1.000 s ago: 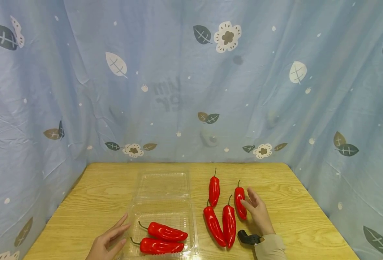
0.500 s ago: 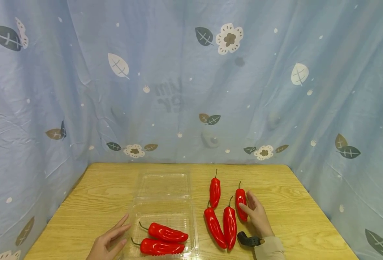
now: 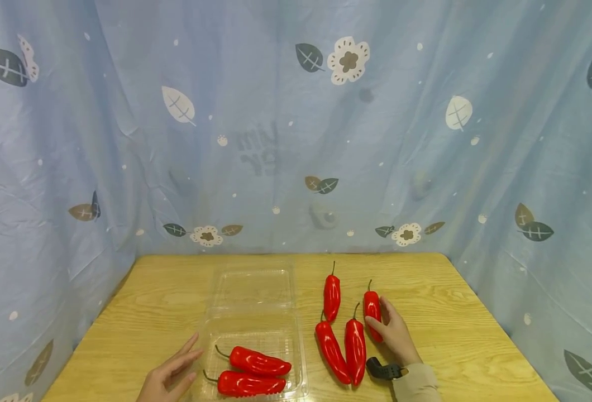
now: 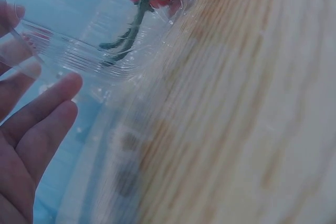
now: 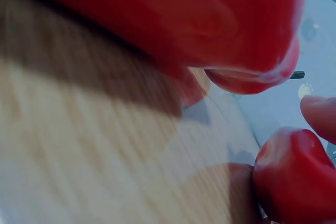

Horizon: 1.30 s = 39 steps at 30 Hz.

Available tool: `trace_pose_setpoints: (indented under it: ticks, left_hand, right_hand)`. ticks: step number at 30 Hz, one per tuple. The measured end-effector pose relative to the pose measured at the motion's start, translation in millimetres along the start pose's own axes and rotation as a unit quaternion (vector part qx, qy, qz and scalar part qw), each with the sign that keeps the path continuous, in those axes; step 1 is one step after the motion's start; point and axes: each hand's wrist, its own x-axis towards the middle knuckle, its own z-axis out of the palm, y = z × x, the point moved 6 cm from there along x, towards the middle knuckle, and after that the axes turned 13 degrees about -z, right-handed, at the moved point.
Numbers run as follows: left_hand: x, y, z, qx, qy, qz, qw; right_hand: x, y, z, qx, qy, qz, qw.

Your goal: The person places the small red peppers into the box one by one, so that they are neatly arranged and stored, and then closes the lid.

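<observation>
Four loose red peppers, and the right hand (image 3: pixel 394 333) has now closed thumb and fingers round the rightmost pepper (image 3: pixel 372 315); left hand (image 3: pixel 167 377) stays flat, fingers spread, by the clamshell box (image 3: pixel 253 335).

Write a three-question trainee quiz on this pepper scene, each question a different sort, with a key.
1. How many peppers lie in the clear tray?
2. True or false: the left hand grips a pepper.
3. Which loose pepper does the right hand hold? A. the far one B. the rightmost C. the long middle one

Key: 1. Two. 2. False; its straight fingers rest by the tray's left edge. 3. B.
</observation>
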Motion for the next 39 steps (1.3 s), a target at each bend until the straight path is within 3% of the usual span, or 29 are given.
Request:
trace_pose_setpoints:
  ticks: [2,5,15,20,29,33,39]
  left_hand:
    - [-0.4,-2.6,0.4,0.004,-0.001,-0.028,0.9996]
    - [-0.8,-3.3,0.7,0.002,-0.001,-0.041,0.9992]
    - [-1.0,1.4,-0.7,-0.003,0.013,0.045,0.9989]
    - [-1.7,2.3,-0.5,-0.006,0.009,0.05,0.9987]
    - [-2.3,1.8,-0.4,-0.005,0.014,0.03,0.9994]
    - [-1.5,2.7,-0.6,-0.002,0.01,0.054,0.9985]
    - [-1.8,4.3,-0.7,0.003,0.01,0.124,0.9923]
  right_hand:
    - [0.3,0.8,-0.3,-0.015,-0.001,0.0,1.0]
    - [1.4,2.6,-0.2,-0.032,0.0,-0.002,0.999]
    - [1.0,-1.5,3.9,-0.104,0.026,-0.016,0.994]
    - [-0.1,-4.5,4.9,-0.123,0.034,-0.015,0.992]
    - [-1.2,-3.4,2.5,-0.127,0.042,-0.016,0.991]
    - [-0.5,-2.8,0.6,-0.115,0.05,-0.021,0.992]
    - [-1.6,-1.1,-5.9,-0.084,0.063,-0.015,0.994]
